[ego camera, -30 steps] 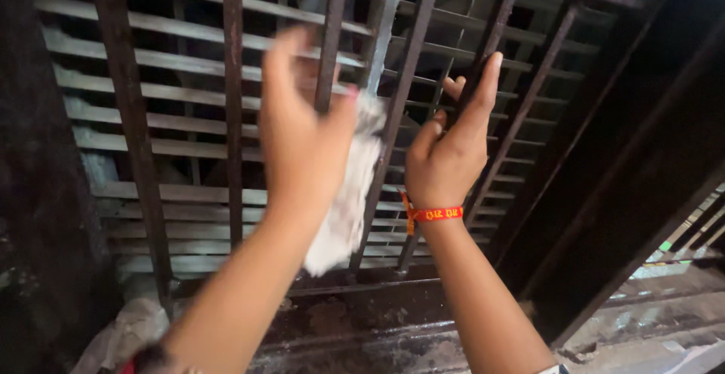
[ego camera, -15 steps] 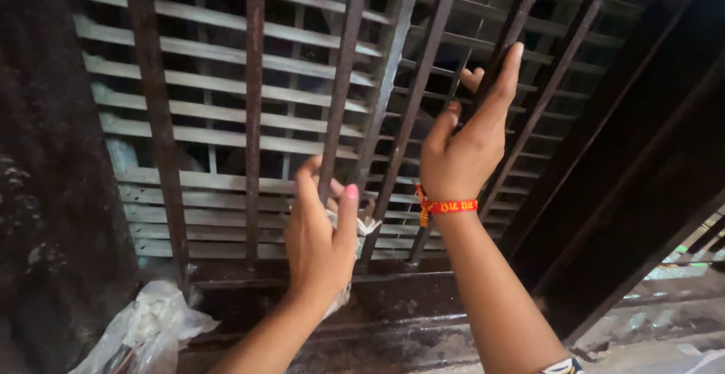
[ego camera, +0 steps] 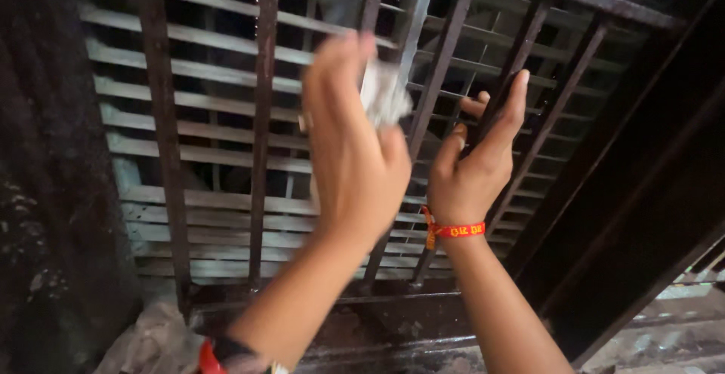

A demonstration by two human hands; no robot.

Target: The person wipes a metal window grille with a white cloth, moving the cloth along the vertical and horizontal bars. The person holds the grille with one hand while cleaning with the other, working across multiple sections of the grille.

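The person's left hand [ego camera: 355,155] is raised in front of a dark metal grille [ego camera: 264,117], fingers clenched round a crumpled whitish rag [ego camera: 384,96]. The rag sits at the fingertips, pressed against or just beside 1 slanted bar [ego camera: 438,80] near the middle of the grille; exact contact can't be told, the hand is blurred. The right hand [ego camera: 472,170] is to the right and a bit lower, grasping another slanted bar [ego camera: 521,95], w/ fingers wrapped round it and thumb up. An orange-red band [ego camera: 453,230] circles the right wrist. Behind the bars run pale horizontal slats [ego camera: 204,155]. At bottom left, on the ledge, lies a crumpled greyish plastic bag [ego camera: 151,340], well apart from both hands.
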